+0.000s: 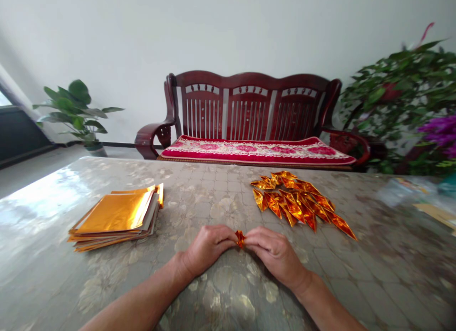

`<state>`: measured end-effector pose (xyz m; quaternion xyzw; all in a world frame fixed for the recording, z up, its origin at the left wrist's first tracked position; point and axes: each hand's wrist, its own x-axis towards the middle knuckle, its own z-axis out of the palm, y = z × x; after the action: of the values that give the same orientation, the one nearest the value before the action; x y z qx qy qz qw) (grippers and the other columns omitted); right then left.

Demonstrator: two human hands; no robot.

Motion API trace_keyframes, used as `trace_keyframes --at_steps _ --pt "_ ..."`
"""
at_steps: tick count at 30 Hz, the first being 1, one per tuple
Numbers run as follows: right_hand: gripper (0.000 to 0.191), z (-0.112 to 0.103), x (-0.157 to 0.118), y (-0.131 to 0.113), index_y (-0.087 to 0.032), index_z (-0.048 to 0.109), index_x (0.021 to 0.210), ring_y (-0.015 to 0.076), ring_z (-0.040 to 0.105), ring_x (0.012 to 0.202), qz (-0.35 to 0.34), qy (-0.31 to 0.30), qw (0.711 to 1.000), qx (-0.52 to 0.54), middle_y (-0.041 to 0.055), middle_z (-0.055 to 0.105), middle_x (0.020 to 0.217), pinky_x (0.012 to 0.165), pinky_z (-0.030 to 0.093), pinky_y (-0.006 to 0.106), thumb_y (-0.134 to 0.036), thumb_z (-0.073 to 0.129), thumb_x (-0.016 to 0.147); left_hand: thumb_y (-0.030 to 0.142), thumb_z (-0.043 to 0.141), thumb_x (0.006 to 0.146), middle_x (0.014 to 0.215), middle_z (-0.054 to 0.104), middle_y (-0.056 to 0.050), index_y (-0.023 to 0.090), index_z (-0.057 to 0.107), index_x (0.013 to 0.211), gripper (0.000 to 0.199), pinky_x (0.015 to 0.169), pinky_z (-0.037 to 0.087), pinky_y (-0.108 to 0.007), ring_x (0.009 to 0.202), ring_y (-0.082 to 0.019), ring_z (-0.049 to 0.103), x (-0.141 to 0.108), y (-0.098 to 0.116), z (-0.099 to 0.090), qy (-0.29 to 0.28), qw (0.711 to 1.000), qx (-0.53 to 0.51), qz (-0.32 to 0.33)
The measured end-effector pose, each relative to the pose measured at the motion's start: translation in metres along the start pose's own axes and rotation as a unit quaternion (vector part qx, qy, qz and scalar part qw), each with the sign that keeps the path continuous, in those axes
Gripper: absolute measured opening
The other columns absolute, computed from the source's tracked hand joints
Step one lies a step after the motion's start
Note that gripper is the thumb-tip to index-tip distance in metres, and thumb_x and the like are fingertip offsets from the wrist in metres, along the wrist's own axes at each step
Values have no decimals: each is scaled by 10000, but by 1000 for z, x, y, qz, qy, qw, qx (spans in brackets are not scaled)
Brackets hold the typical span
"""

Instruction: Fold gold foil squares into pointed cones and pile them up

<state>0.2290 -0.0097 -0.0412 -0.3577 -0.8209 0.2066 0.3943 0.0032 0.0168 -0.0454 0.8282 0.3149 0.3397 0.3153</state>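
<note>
My left hand [210, 245] and my right hand [272, 250] meet near the middle of the table, each pinching one end of a small piece of folded gold foil paper [240, 239]. Only its shiny orange-gold middle shows; my fingers cover both ends. To the left lies a stack of flat gold foil paper sheets [117, 210], its edges uneven. Beyond my right hand, a loose pile of folded gold foil pieces [295, 203] with pointed ends is spread on the table.
A clear patterned cover lies over the table [199, 188]. At the right edge are a crumpled plastic bag [406, 191] and a tan flat piece [436, 214]. Behind the table stand a dark red wooden bench [249, 103], a potted plant [76, 108] and leafy greenery [399, 84].
</note>
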Motion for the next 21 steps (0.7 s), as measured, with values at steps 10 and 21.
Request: trace_keyframes --at_steps 10,21 --pt "157 4 0 -6 -244 728 933 150 676 824 1 3 1000 -1 30 717 896 750 535 252 -167 591 937 293 583 958 861 723 -17 216 739 894 186 782 506 -197 812 -128 675 -1 3 2 1 1000 13 3" --pt "159 6 0 -8 -242 723 898 149 675 796 13 30 999 6 25 714 860 736 532 246 -143 600 912 179 626 894 780 716 1 199 721 809 128 720 492 -194 747 -124 671 1 14 7 49 997 23 -49"
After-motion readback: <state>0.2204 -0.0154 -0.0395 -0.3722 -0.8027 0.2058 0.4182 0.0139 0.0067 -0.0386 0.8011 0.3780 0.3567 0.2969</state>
